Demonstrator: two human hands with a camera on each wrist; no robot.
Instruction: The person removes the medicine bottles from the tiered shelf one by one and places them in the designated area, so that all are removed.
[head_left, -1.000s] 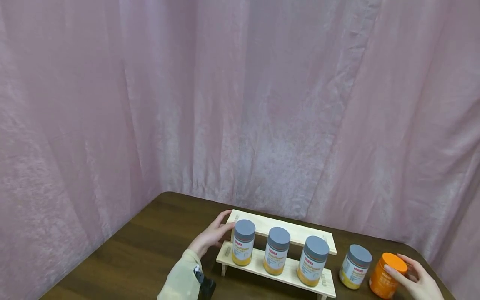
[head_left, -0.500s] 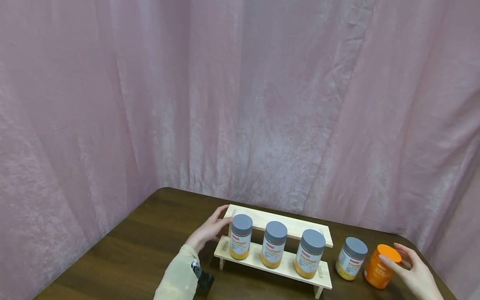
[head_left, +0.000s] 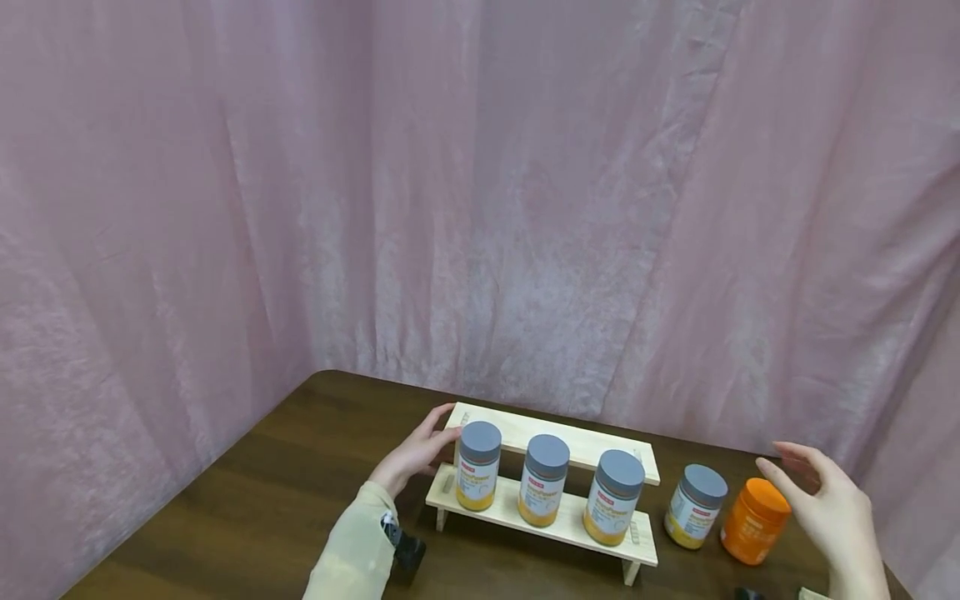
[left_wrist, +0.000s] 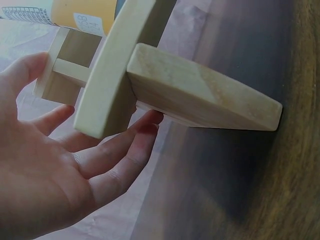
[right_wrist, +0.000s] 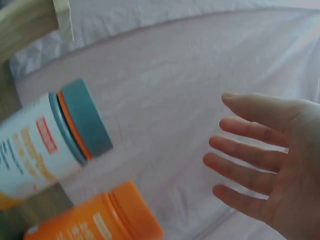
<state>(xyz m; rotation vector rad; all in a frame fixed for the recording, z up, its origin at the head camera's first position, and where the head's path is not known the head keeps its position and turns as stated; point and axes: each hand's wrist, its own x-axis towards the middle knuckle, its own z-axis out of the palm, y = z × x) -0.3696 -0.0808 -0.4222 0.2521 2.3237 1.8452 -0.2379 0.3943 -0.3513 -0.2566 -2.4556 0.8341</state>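
A two-tier wooden rack [head_left: 517, 514] stands on the table, with three grey-lidded jars [head_left: 542, 481] upright along its lower tier. My left hand [head_left: 415, 454] holds the rack's left end; in the left wrist view the thumb [left_wrist: 37, 65] meets the upper board and other fingertips reach the leg [left_wrist: 200, 90]. To the right of the rack are another grey-lidded jar [head_left: 695, 507] and an orange jar [head_left: 755, 522], side by side. My right hand [head_left: 832, 508] is raised beside and above the orange jar, fingers spread and apart from it, holding nothing.
Dark brown wooden tabletop [head_left: 247, 500] lies under everything. A pink curtain [head_left: 525, 208] hangs right behind the table and along its left side. The rack's upper tier [head_left: 555, 435] carries no jars.
My right hand has let go of the orange jar and lifted up from it. My left hand stays at the rack's end. The head view has shifted slightly.
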